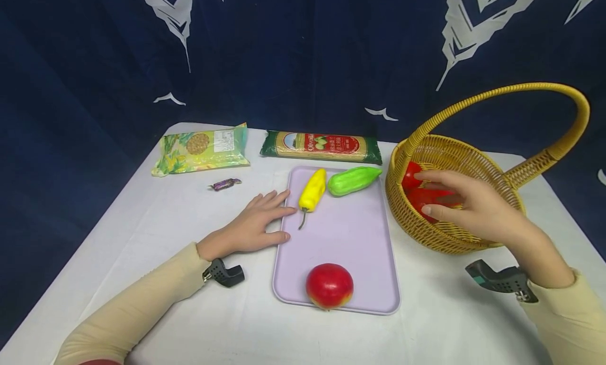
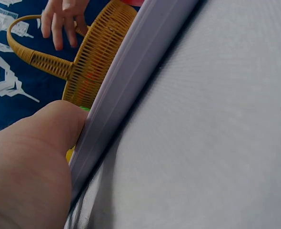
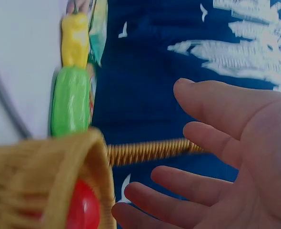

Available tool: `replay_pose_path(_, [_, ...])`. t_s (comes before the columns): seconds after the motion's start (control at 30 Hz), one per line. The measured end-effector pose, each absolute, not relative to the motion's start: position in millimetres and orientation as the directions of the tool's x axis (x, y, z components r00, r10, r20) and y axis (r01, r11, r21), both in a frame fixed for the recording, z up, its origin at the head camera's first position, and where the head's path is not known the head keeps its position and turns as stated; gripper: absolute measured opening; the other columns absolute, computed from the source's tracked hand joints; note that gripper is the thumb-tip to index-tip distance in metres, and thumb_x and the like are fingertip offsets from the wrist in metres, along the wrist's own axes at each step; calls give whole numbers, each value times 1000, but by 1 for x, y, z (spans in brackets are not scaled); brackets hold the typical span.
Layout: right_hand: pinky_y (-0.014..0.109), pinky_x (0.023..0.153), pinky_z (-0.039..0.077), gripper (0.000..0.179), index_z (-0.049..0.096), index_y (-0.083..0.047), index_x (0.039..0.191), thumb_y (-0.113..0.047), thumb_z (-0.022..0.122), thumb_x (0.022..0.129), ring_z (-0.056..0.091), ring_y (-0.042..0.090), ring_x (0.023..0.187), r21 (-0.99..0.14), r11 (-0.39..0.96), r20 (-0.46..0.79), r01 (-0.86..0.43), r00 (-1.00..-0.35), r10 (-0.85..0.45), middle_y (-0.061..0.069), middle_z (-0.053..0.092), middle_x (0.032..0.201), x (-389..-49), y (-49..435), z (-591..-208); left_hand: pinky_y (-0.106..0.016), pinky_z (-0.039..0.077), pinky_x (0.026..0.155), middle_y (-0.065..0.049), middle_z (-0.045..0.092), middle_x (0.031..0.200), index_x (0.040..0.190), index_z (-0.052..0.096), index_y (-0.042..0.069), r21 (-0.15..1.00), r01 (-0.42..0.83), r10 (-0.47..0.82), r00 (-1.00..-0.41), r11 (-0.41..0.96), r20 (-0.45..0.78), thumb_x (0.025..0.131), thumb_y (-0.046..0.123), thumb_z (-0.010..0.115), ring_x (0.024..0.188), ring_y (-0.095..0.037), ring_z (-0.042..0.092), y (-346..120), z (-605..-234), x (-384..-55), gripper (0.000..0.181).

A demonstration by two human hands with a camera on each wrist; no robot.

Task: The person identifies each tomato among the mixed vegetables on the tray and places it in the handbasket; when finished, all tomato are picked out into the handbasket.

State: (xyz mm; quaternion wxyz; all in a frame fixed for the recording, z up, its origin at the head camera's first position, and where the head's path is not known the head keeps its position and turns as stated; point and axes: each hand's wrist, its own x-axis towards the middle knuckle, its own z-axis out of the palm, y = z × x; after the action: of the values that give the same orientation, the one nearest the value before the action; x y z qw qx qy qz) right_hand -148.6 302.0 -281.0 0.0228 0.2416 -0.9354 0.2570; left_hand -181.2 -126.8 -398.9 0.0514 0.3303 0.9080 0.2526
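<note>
Reaching over the wicker basket [image 1: 440,233], the right hand [image 1: 466,204] hovers with fingers spread and relaxed, gripping nothing. Directly below the fingers, inside the basket, lie red items [image 1: 418,191]; whether the fingertips touch them cannot be told. The basket stands at 3 o'clock from the lilac tray [image 1: 341,233], just beside its right edge. The left hand [image 1: 253,225] lies flat on the white table [image 1: 165,223] at 9 o'clock from the tray, fingers straight, thumb against the tray's left rim. On the tray, a yellow pepper [image 1: 312,190] and a green gourd [image 1: 354,180] sit side by side at 12 o'clock; a red apple [image 1: 329,285] sits at 6 o'clock. Beyond the tray lie a noodle packet [image 1: 322,146], a snack bag [image 1: 201,148] and a wrapped candy [image 1: 225,184].
</note>
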Motion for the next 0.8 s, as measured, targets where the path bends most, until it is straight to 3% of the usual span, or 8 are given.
replay_pose_path(0.17, [10,85,54,62,61,-10,139,-10,84,81,66,13,113,-439,681,238,-586,-807,-540,10,67,132,-143,282,-282,-68,14,125,-10,29,169,145,58,18,498,573,624,-777,651,78,91,42,65,156,-44,23,-127,-400,-181,59])
replay_pose_path(0.3, [11,91,53,61,64,-10,136,-9,86,79,58,-9,118,-426,609,275,-669,-737,-617,7,69,133,-140,267,-286,-68,14,125,-10,30,168,146,58,18,493,576,625,-776,652,79,92,41,65,156,-44,23,-127,-400,-181,59])
replay_pose_path(0.37, [16,91,56,60,64,-12,136,-11,86,80,57,-8,121,-438,586,261,-682,-720,-643,6,68,135,-137,258,-287,-68,14,125,-11,30,168,146,58,18,492,577,627,-775,652,79,92,42,65,156,-44,23,-127,-400,-181,59])
replay_pose_path(0.6, [34,90,62,52,65,-22,133,-19,83,84,62,20,124,-491,516,181,-702,-662,-728,4,65,139,-126,227,-290,-68,14,125,-11,30,168,145,58,17,495,574,624,-777,652,79,92,42,65,156,-44,23,-127,-398,-181,59])
replay_pose_path(0.8, [44,101,57,47,66,-25,133,-26,79,88,60,23,132,-501,467,121,-729,-593,-796,3,63,143,-124,210,-302,-67,14,125,-10,30,169,145,58,18,498,570,621,-780,654,77,92,42,65,156,-43,23,-127,-398,-181,59])
